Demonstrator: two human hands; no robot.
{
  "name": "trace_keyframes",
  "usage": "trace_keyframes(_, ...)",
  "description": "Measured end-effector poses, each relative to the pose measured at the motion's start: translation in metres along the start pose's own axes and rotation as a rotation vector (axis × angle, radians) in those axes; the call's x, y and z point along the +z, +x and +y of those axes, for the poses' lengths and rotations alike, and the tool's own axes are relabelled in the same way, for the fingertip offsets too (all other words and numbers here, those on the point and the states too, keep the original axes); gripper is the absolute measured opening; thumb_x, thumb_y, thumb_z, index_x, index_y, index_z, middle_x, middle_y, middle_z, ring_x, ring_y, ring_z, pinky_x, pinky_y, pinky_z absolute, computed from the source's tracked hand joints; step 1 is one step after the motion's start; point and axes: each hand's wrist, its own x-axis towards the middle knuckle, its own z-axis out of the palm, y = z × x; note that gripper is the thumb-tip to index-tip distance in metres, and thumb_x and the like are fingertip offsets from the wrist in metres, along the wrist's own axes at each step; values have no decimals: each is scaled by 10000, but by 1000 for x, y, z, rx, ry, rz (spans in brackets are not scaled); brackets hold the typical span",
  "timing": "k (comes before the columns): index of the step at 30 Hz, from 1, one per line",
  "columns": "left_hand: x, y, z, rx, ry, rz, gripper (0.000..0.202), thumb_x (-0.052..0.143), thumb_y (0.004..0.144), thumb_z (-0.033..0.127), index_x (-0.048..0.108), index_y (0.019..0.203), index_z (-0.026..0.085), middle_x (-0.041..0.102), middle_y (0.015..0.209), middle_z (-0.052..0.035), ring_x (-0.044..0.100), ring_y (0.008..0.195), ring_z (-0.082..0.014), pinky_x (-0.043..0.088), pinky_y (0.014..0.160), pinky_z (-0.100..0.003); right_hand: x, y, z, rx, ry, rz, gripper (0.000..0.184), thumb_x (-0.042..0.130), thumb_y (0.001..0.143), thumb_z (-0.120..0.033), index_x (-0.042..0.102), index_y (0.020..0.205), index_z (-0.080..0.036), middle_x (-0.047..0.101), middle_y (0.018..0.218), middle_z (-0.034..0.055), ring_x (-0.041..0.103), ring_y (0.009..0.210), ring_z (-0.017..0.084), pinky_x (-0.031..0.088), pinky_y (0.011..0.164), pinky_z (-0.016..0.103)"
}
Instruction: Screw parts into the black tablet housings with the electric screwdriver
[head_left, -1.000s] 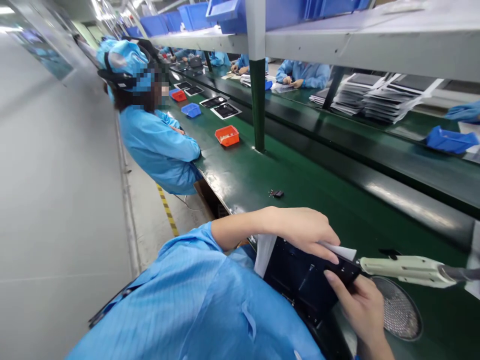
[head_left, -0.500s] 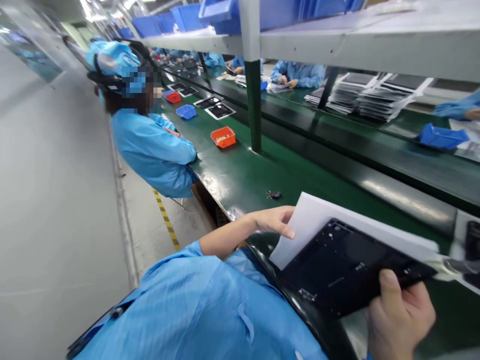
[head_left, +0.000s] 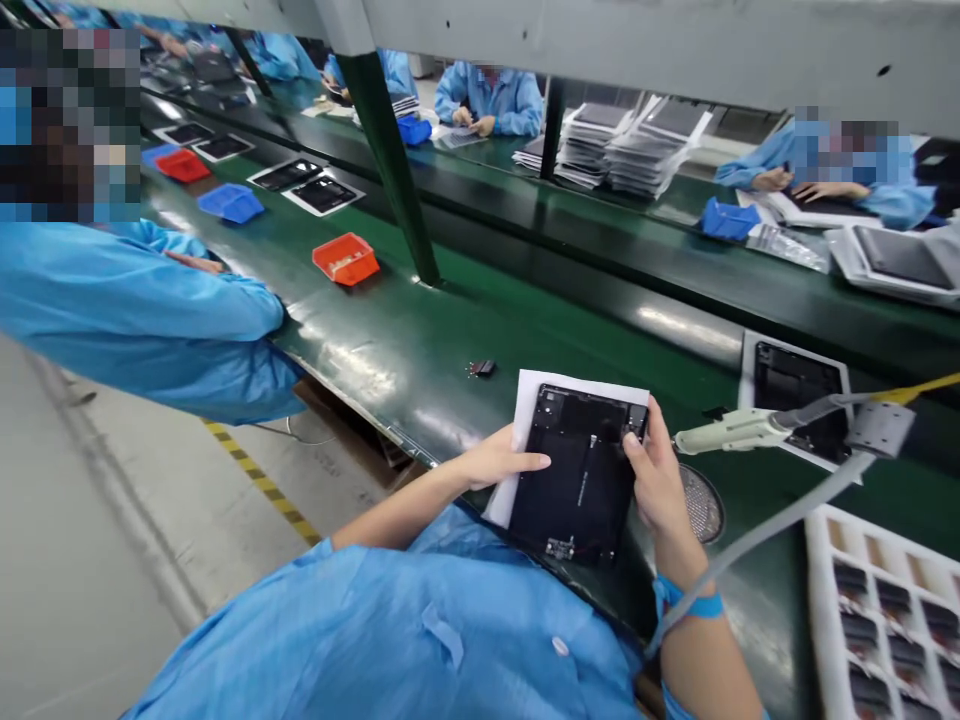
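Observation:
I hold a black tablet back shell (head_left: pixel 577 470) with a white sheet (head_left: pixel 525 395) under it, over the near edge of the green bench (head_left: pixel 420 340). My left hand (head_left: pixel 499 462) grips the left edge, thumb laid on top. My right hand (head_left: pixel 656 475) grips the right edge, thumb on the upper right corner. A white air-gun tool (head_left: pixel 731 432) on a grey hose hangs just right of my right hand, above a round metal mesh (head_left: pixel 705 505) set in the bench.
A small dark part (head_left: pixel 482 368) lies on the bench beyond the shell. A white tray with another black shell (head_left: pixel 795 390) sits right; a compartment tray of small parts (head_left: pixel 885 610) lower right. An orange bin (head_left: pixel 346 258), green post (head_left: pixel 390 150), a neighbouring person's sleeve (head_left: pixel 142 310) left.
The shell and sheet came down from a raised tilt to lie flat in front of me. My left hand moved onto its left edge. My view swung right and down.

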Motion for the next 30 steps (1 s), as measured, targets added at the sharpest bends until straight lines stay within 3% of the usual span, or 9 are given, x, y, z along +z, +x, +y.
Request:
trace_keyframes(1, -1, 1, 3, 5, -12, 26, 708, 1171, 767, 546, 899, 1301, 170, 920, 1243, -152, 857, 1205, -318, 665, 1127, -421, -1, 2, 3, 50, 53, -21, 1062, 997, 863, -735, 611, 1786, -377, 610, 1873, 55, 564, 1756, 320, 430, 1504, 530)
trace_keyframes(3, -3, 4, 5, -13, -60, 95, 756, 1197, 717, 499, 883, 1325, 176, 924, 1221, -146, 863, 1176, -312, 670, 1114, -420, 0, 7, 8, 147, 134, 1, 1118, 1062, 772, -702, 639, 1754, -374, 720, 1758, 74, 699, 1618, 339, 551, 1414, 554)
trace_keyframes(6, -9, 2, -2, -132, -121, 120, 746, 1208, 678, 511, 892, 1250, 152, 922, 1154, -155, 865, 1061, -287, 684, 1028, -392, 3, 12, 13, 148, 157, 153, 983, 1089, 703, -661, 781, 1548, -263, 884, 1420, 122, 855, 1266, 342, 695, 1195, 571)
trace_keyframes(10, -14, -18, -23, -261, -69, 22, 705, 1212, 641, 533, 912, 1146, 144, 916, 1103, -149, 854, 972, -267, 676, 962, -360, 5, 15, 18, 38, 134, 345, 793, 1046, 720, -680, 847, 1322, -203, 901, 1278, 104, 836, 1128, 270, 672, 1159, 498)
trace_keyframes(15, -12, -42, -22, -246, 130, -82, 587, 1106, 809, 601, 941, 1175, 174, 921, 1132, -124, 860, 1095, -319, 661, 1067, -393, 1, 18, 21, -9, 129, 488, 688, 1016, 737, -706, 870, 1157, -181, 890, 1170, 87, 789, 1057, 233, 639, 1110, 439)
trace_keyframes(20, -17, -35, 3, -156, 322, 13, 588, 1072, 844, 541, 922, 1288, 186, 921, 1248, -114, 844, 1205, -362, 664, 1100, -421, -1, 20, 20, -4, 170, 444, 702, 1037, 737, -721, 891, 1161, -181, 890, 1132, 80, 781, 1053, 234, 640, 1097, 433)
trace_keyframes(24, -28, -26, 19, -165, 263, 134, 759, 1150, 739, 430, 876, 1408, 198, 908, 1326, -123, 827, 1267, -354, 665, 1085, -401, -3, 21, 20, 13, 213, 386, 712, 972, 819, -780, 888, 1225, -201, 894, 1178, 81, 812, 1156, 262, 642, 1186, 472)
trace_keyframes(27, -28, -26, 19, -234, 101, 206, 786, 1190, 687, 437, 878, 1366, 195, 909, 1291, -133, 851, 1176, -316, 677, 1045, -381, -4, 21, 26, 54, 230, 319, 760, 935, 846, -807, 880, 1303, -203, 895, 1132, 93, 834, 1057, 277, 704, 1059, 480)
trace_keyframes(30, -19, -33, 8, -336, 28, 185, 684, 1210, 677, 467, 907, 1219, 178, 915, 1201, -143, 872, 1066, -291, 687, 983, -354, -4, 21, 34, 87, 201, 295, 889, 968, 824, -775, 844, 1450, -156, 887, 1001, 93, 805, 878, 267, 718, 905, 466)
